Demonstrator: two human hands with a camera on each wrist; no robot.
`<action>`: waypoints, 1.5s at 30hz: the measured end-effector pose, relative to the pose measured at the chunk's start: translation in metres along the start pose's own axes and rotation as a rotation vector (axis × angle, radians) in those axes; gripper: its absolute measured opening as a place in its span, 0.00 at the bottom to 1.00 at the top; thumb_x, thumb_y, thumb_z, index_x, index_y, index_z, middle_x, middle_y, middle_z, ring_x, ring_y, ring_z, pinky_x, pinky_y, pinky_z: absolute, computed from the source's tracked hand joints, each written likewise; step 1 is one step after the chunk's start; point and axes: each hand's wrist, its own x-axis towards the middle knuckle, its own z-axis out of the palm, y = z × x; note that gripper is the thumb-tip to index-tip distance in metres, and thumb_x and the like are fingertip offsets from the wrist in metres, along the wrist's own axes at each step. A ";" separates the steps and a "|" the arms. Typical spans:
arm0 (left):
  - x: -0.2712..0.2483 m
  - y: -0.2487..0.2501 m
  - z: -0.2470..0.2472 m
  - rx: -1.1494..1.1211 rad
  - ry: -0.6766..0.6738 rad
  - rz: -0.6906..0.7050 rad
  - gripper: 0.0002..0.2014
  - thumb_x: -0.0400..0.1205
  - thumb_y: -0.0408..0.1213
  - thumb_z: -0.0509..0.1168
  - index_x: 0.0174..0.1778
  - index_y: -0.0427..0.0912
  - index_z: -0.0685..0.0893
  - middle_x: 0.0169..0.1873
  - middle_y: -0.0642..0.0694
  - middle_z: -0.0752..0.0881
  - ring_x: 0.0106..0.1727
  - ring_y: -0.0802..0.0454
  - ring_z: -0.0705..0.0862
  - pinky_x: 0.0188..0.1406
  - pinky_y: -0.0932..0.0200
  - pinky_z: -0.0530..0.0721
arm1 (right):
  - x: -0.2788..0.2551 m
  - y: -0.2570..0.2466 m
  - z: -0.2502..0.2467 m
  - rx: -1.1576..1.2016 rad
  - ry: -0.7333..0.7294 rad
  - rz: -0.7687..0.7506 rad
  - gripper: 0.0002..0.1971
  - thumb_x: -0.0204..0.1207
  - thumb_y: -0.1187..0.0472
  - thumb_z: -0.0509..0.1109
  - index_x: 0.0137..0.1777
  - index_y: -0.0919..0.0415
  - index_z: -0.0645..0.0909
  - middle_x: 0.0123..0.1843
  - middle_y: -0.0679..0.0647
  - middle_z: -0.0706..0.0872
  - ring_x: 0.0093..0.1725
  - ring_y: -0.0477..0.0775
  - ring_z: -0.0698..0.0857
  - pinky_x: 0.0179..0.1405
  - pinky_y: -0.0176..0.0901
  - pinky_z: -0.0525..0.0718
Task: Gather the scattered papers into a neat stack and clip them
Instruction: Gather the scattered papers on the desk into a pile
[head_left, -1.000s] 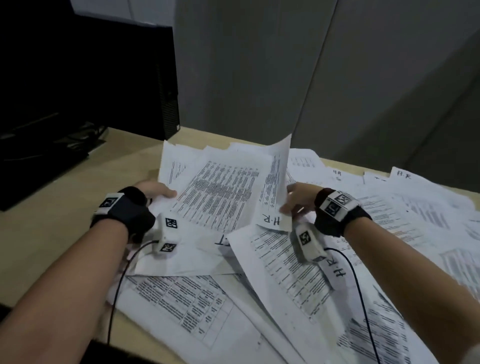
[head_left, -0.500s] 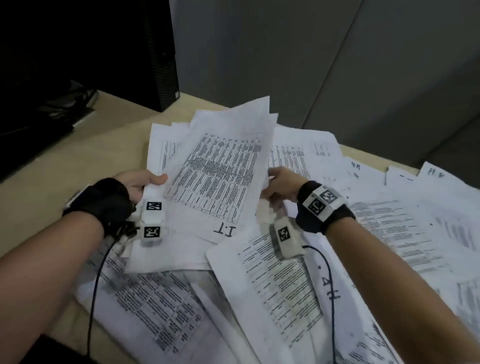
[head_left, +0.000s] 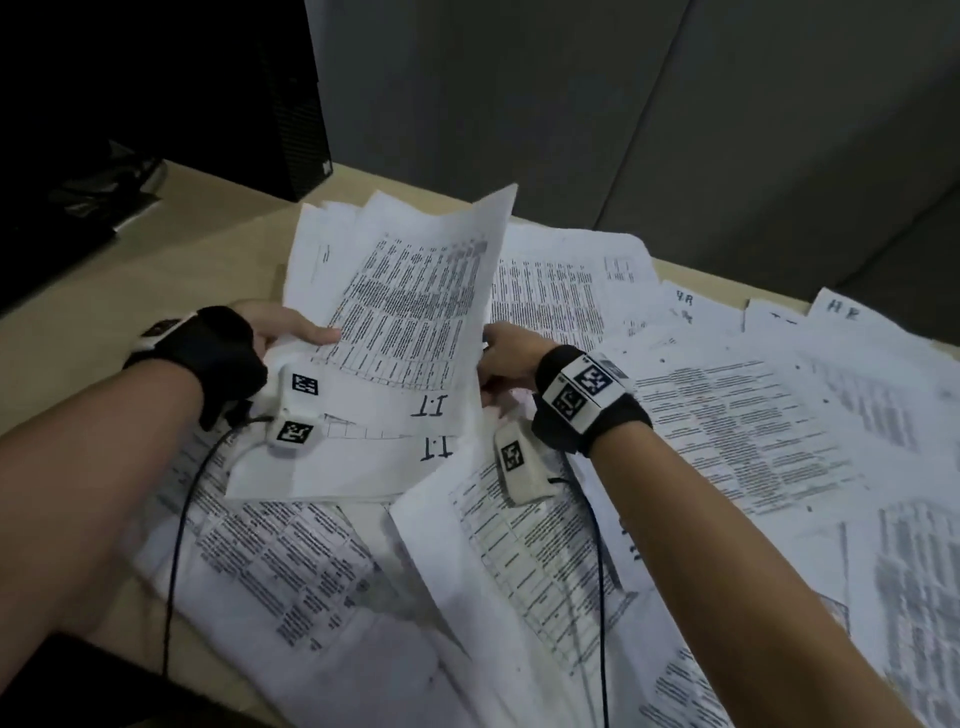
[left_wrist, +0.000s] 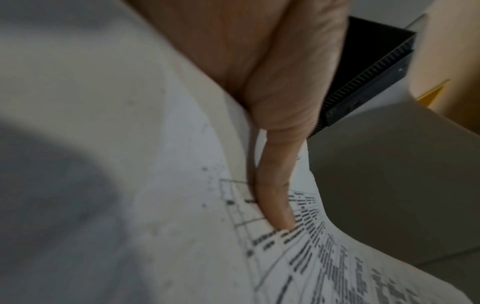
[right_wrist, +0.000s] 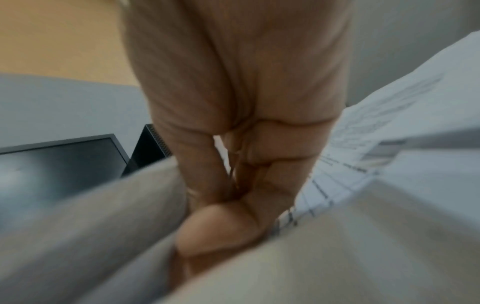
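Printed white sheets cover the desk. My left hand (head_left: 291, 332) grips the left edge of a small pile, thumb (left_wrist: 275, 195) pressed on the printed table of its top sheet (head_left: 415, 312), which is marked "I.T". A second "I.T" sheet (head_left: 363, 462) lies just under it. At the right edge of that top sheet, my right hand (head_left: 501, 358) pinches the paper (right_wrist: 103, 205) between thumb and fingers (right_wrist: 221, 216), and the sheet's right side tilts up. Loose sheets (head_left: 727, 415), some marked "H.R", spread to the right and front. No clip is in view.
A black computer tower (head_left: 280, 104) stands at the back left of the wooden desk (head_left: 104, 291), with a dark monitor (right_wrist: 59, 160) beside it. Grey partition panels (head_left: 675, 130) rise behind the desk. Cables run from both wrist cameras over the papers.
The upright "H.R" sheet my right hand held a second ago is gone from it. That hand now pinches the "I.T" sheet's right edge, which has tilted up. My left hand keeps its grip.
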 end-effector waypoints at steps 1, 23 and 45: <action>-0.005 0.000 0.002 -0.003 0.037 0.063 0.23 0.71 0.32 0.74 0.63 0.34 0.80 0.56 0.36 0.86 0.52 0.42 0.85 0.55 0.46 0.85 | -0.009 0.003 -0.002 0.047 0.017 -0.034 0.16 0.74 0.80 0.63 0.61 0.71 0.71 0.47 0.71 0.85 0.25 0.55 0.86 0.33 0.50 0.89; -0.048 -0.037 0.037 0.198 -0.079 0.278 0.33 0.69 0.30 0.76 0.70 0.34 0.75 0.69 0.40 0.78 0.72 0.38 0.74 0.75 0.38 0.68 | -0.149 0.139 -0.065 -0.500 0.592 0.501 0.46 0.62 0.43 0.79 0.76 0.62 0.64 0.74 0.60 0.74 0.71 0.63 0.74 0.70 0.56 0.73; -0.090 -0.053 0.108 -0.048 -0.251 0.317 0.19 0.82 0.34 0.63 0.68 0.31 0.76 0.47 0.40 0.90 0.50 0.41 0.86 0.56 0.43 0.81 | -0.130 0.106 0.005 -0.280 0.536 0.149 0.40 0.60 0.58 0.83 0.72 0.51 0.68 0.71 0.60 0.68 0.65 0.64 0.76 0.59 0.48 0.81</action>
